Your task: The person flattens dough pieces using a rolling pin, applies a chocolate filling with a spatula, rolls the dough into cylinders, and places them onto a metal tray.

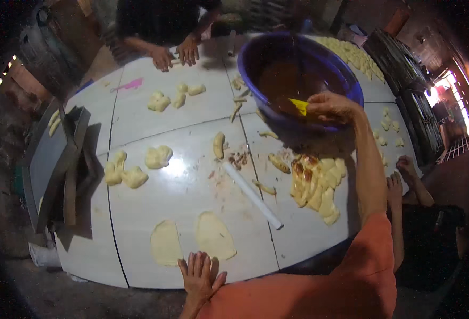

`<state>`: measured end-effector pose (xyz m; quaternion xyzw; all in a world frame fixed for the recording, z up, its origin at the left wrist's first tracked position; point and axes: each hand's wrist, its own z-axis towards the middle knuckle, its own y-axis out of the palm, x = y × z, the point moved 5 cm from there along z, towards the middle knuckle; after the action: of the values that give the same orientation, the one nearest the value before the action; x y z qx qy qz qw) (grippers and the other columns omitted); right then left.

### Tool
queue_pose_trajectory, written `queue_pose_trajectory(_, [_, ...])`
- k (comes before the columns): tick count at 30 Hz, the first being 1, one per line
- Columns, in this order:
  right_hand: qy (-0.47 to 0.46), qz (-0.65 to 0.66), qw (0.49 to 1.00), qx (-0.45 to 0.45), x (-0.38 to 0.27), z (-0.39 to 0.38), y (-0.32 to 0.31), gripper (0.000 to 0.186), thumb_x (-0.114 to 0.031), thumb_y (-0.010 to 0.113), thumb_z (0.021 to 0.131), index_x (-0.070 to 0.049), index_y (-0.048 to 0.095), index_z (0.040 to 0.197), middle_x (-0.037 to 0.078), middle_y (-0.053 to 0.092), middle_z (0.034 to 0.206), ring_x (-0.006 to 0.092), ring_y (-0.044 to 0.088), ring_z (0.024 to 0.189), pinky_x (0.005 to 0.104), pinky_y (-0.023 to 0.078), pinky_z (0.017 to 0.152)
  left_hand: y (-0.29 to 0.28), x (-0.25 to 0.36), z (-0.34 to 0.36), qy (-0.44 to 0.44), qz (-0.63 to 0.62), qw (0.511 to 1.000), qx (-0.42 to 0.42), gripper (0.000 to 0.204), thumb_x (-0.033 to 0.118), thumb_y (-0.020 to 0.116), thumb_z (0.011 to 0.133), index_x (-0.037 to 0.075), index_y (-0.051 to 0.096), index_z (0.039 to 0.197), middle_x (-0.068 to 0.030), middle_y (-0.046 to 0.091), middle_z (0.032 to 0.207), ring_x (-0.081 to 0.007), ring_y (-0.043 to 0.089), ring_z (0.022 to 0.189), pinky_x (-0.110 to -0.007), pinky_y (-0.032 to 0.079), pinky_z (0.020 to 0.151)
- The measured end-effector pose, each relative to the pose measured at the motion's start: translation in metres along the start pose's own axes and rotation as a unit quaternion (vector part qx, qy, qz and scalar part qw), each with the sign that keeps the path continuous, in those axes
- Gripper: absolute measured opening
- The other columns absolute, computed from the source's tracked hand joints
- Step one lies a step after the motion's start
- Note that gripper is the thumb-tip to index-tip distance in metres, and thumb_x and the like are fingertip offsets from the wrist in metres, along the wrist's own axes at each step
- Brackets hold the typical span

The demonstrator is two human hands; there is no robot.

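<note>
With the middle of the glossy white, dark-seamed table (192,191) as a clock centre and twelve at the far side, the right hand (330,109) is at two, fingers closed on a flat, stiff-looking yellow scraper (299,107) over the near part of a round purple basin (247,74), brown inside, at one. The left hand (198,271) lies palm down between six and seven, grasping nothing, fingers slightly spread at the near edges of two thin, smooth, cream-coloured dough sheets (216,236); whether it touches them I cannot tell. A smooth white rod (253,195) slants at five. Between three and four spreads a heap of moist, pale-yellow slices (322,186), streaked glossy brown. Soft, rounded, pale-yellow dough lumps (134,177) sit at nine, plump beside the flat sheets
</note>
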<state>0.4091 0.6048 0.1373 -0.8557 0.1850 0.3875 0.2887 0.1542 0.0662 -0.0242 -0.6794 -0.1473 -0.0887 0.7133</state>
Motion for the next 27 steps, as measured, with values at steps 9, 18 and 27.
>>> queue_pose_trajectory(9, [-0.049,-0.027,0.996,-0.069,-0.021,-0.045,0.103,0.033,-0.028,0.075,0.095,-0.003,0.069,0.116,-0.003,0.063,0.082,0.0051,0.057,0.066,0.0227,0.048,0.058,-0.027,0.005,0.018,0.006,-0.028,0.993,0.111,0.051,0.046,0.079,0.084,0.017,0.07,0.125,-0.0117,0.058,0.137,-0.0348,0.05,0.133,-0.07,0.032,0.107])
queue_pose_trajectory(18, [-0.132,-0.328,0.932,-0.075,-0.004,-0.086,0.304,0.036,-0.036,0.071,0.092,-0.005,0.07,0.11,0.019,0.072,0.087,0.0388,0.071,0.083,0.0473,0.054,0.076,-0.023,0.003,0.01,0.007,-0.04,0.991,0.127,0.049,0.043,0.08,0.083,0.015,0.07,0.123,-0.009,0.061,0.127,-0.0324,0.054,0.125,-0.07,0.032,0.11])
queue_pose_trajectory(27, [-0.19,-0.364,0.911,0.038,-0.002,-0.107,0.338,0.02,-0.028,0.064,0.098,-0.008,0.06,0.095,0.013,0.064,0.08,0.0361,0.067,0.077,0.0486,0.051,0.068,-0.029,0.005,0.012,0.008,-0.042,0.991,0.125,0.047,0.041,0.079,0.084,0.014,0.071,0.122,-0.009,0.062,0.127,-0.0315,0.055,0.124,-0.067,0.033,0.11])
